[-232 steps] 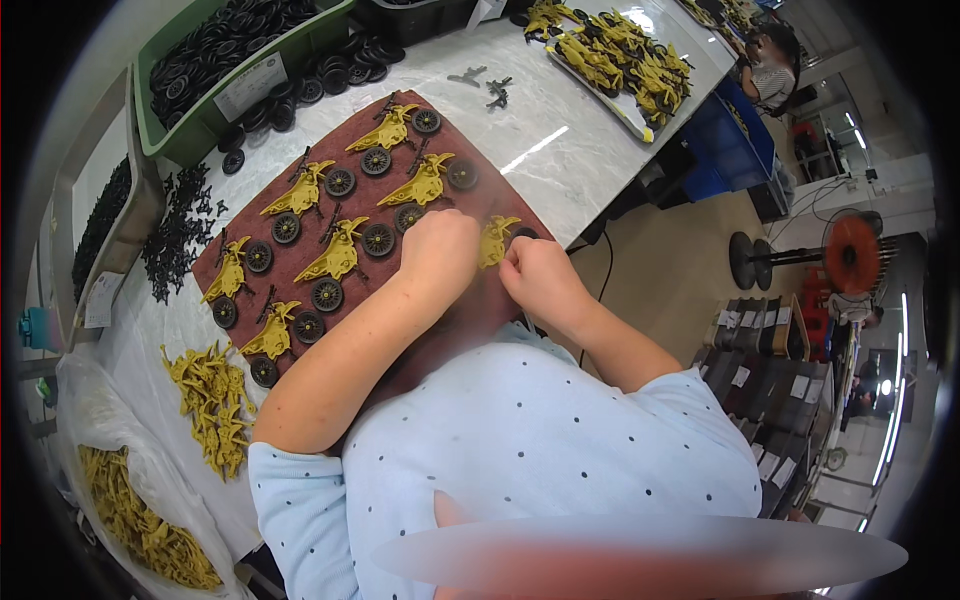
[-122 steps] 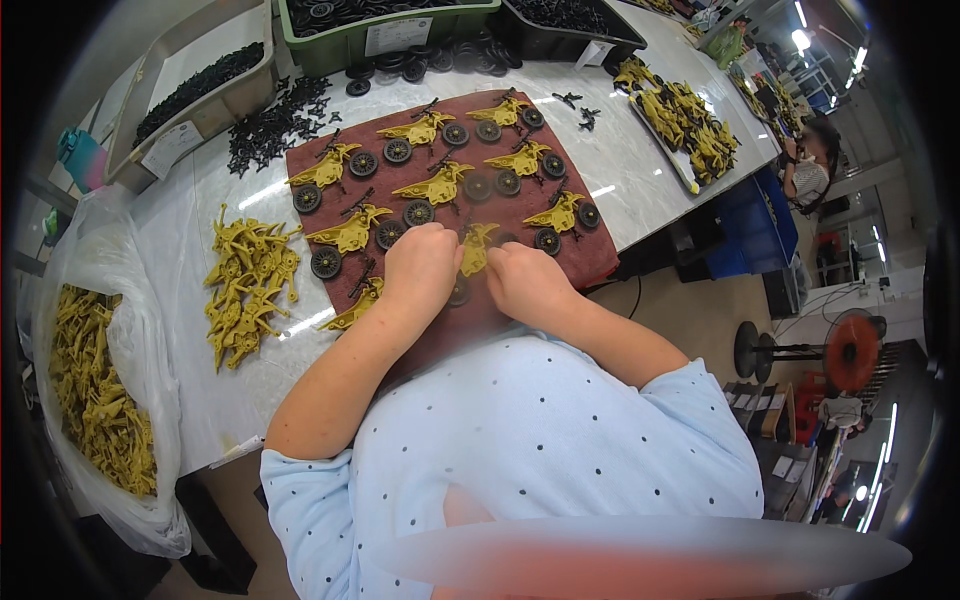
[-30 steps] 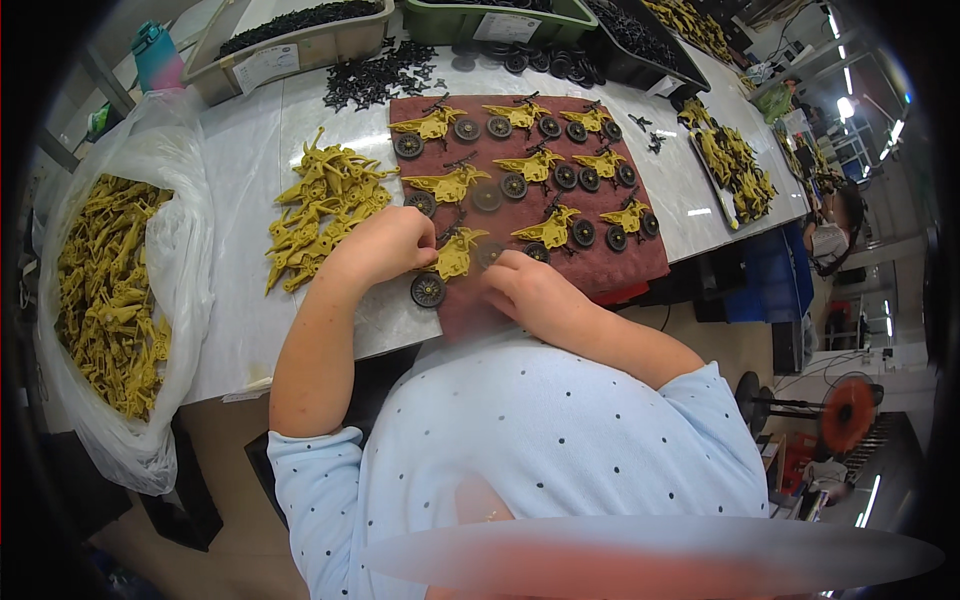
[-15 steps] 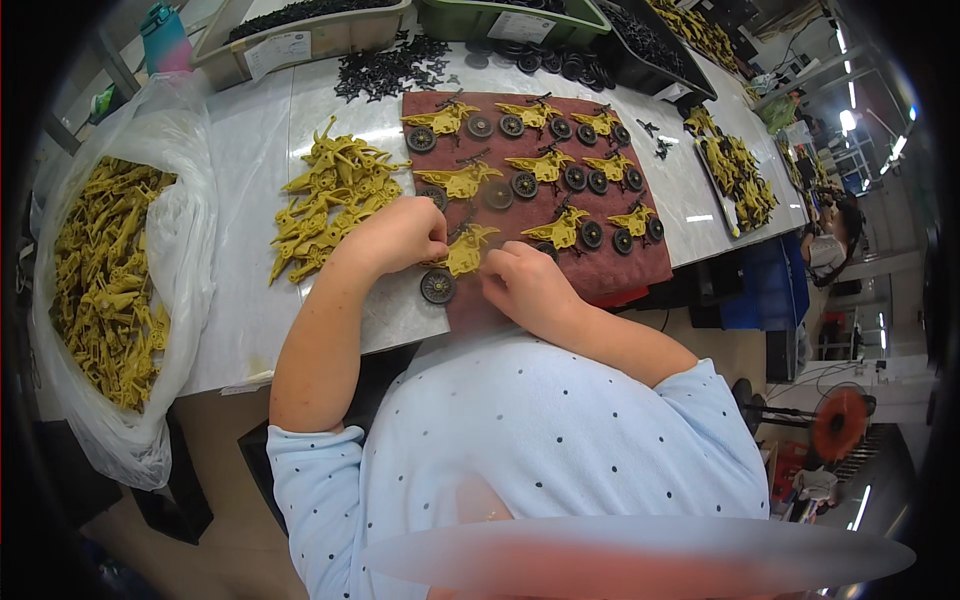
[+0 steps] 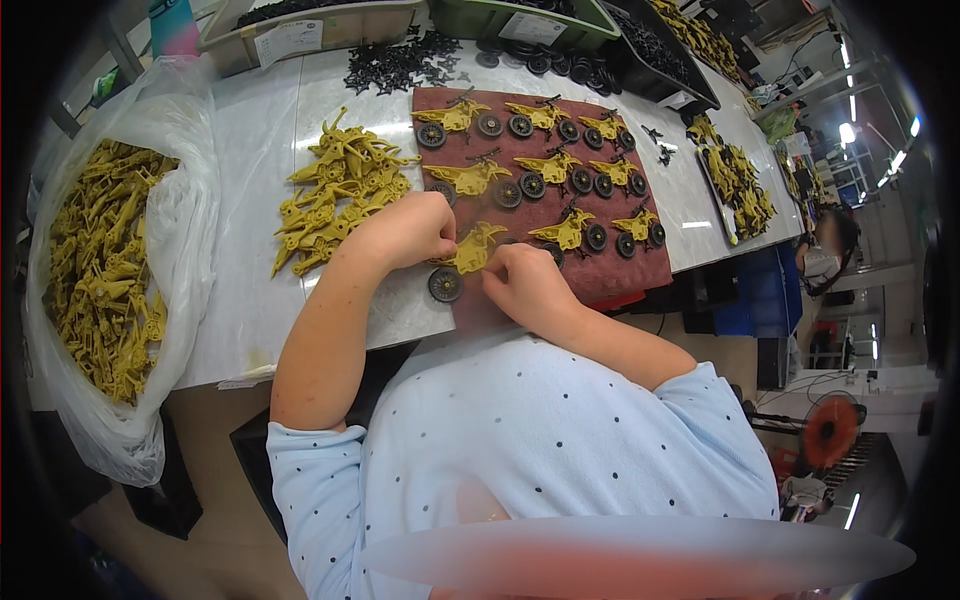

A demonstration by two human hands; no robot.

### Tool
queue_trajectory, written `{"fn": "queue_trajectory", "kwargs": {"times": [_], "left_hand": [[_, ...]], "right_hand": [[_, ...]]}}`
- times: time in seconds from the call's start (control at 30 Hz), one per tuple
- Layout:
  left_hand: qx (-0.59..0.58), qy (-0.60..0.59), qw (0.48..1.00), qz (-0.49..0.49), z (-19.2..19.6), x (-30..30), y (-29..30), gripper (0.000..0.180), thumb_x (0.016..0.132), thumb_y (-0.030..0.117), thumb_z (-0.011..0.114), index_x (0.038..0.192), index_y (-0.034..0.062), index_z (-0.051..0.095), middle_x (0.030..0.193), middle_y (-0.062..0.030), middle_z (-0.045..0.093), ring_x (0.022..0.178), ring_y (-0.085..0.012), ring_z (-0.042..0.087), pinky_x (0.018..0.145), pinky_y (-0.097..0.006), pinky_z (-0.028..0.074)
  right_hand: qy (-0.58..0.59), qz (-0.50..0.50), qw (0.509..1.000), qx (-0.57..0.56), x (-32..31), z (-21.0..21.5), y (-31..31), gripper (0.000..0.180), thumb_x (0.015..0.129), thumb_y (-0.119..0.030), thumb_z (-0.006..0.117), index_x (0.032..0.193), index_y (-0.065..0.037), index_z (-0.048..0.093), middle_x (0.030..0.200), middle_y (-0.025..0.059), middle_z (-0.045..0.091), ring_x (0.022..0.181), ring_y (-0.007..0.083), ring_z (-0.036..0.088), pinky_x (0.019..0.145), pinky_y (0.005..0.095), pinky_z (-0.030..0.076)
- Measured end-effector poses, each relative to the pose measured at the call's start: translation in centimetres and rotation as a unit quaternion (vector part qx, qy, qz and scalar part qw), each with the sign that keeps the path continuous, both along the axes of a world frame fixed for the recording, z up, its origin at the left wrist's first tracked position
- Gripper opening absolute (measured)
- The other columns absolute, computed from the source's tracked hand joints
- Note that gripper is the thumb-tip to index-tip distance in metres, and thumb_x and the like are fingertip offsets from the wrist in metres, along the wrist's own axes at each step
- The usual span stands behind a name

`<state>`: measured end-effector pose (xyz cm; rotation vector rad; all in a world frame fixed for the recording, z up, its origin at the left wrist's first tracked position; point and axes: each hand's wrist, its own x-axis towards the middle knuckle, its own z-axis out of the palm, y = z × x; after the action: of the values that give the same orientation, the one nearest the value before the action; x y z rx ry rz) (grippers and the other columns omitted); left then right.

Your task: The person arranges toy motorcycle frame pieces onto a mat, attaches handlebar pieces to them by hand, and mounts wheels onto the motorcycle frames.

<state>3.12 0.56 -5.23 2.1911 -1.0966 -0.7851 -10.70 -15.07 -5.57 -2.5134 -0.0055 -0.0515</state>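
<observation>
A yellow toy motorbike body lies at the near left corner of a dark red cloth, between my two hands. My left hand is closed at its left end, thumb and fingers bent together. My right hand is closed too, its fingertips against the lower right end. Whatever each hand pinches is hidden by the fingers. A black spoked wheel rests just below the left fingertips. Farther up the cloth lie rows of similar yellow motorbikes with black wheels and handlebars.
A heap of yellow parts sits left of the cloth, beside a clear plastic bag full of more. Black small parts and black rings lie along the back, before a beige bin, green bin and black bin.
The view has shifted slightly, so the table sits a little differently in it. Both hands stay at the same motorbike body, the right fingers slightly closer to it.
</observation>
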Motion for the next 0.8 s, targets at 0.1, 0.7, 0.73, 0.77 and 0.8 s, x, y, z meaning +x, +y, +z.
{"fn": "queue_trajectory", "kwargs": {"times": [0.1,0.7,0.73,0.77,0.8], "left_hand": [[-0.005,-0.003,1.0,-0.003,0.0,0.1,0.2,0.015,0.076,0.013,0.069,0.084,0.0006,0.07,0.076,-0.0148,0.067,0.068,-0.0244,0.063,0.064,-0.034,0.049],[-0.009,-0.046,0.999,-0.022,0.9,-0.6,0.2,0.01,0.074,0.009,0.067,0.081,0.0017,0.068,0.077,-0.0163,0.065,0.074,-0.0289,0.064,0.067,-0.037,0.05],[-0.021,-0.049,0.998,-0.025,0.8,-0.6,0.2,0.01,0.074,0.009,0.067,0.081,0.0018,0.068,0.077,-0.0163,0.065,0.074,-0.0287,0.063,0.067,-0.037,0.049],[-0.019,-0.052,0.998,-0.026,0.8,-0.5,0.2,0.01,0.074,0.009,0.067,0.081,0.0018,0.068,0.077,-0.0163,0.065,0.074,-0.0287,0.063,0.067,-0.037,0.049],[-0.022,-0.049,0.998,-0.033,0.8,-0.5,0.2,0.011,0.075,0.01,0.067,0.082,0.0021,0.068,0.076,-0.0154,0.065,0.07,-0.0276,0.062,0.065,-0.036,0.049]], "right_hand": [[0.012,0.022,0.999,-0.033,-0.4,0.6,-0.1,0.011,0.078,-0.008,0.061,0.079,0.003,0.059,0.076,0.0191,0.061,0.076,0.036,0.06,0.067,0.0413,0.049],[0.321,-0.044,0.946,0.011,2.7,4.1,1.3,0.023,0.079,-0.011,0.05,0.069,0.007,0.062,0.072,0.0273,0.062,0.074,0.0388,0.065,0.066,0.0452,0.052],[0.318,-0.044,0.947,0.012,2.6,3.5,1.1,0.023,0.079,-0.011,0.05,0.069,0.007,0.062,0.072,0.0273,0.062,0.074,0.0388,0.065,0.066,0.0452,0.052],[0.243,-0.012,0.969,-0.048,2.3,2.1,0.8,0.024,0.079,-0.012,0.05,0.07,0.007,0.062,0.072,0.0261,0.063,0.072,0.0376,0.065,0.066,0.0441,0.052],[0.166,0.02,0.98,-0.106,2.0,1.1,0.6,0.025,0.079,-0.013,0.049,0.071,0.007,0.063,0.072,0.025,0.063,0.071,0.0364,0.065,0.066,0.0429,0.052]]}}
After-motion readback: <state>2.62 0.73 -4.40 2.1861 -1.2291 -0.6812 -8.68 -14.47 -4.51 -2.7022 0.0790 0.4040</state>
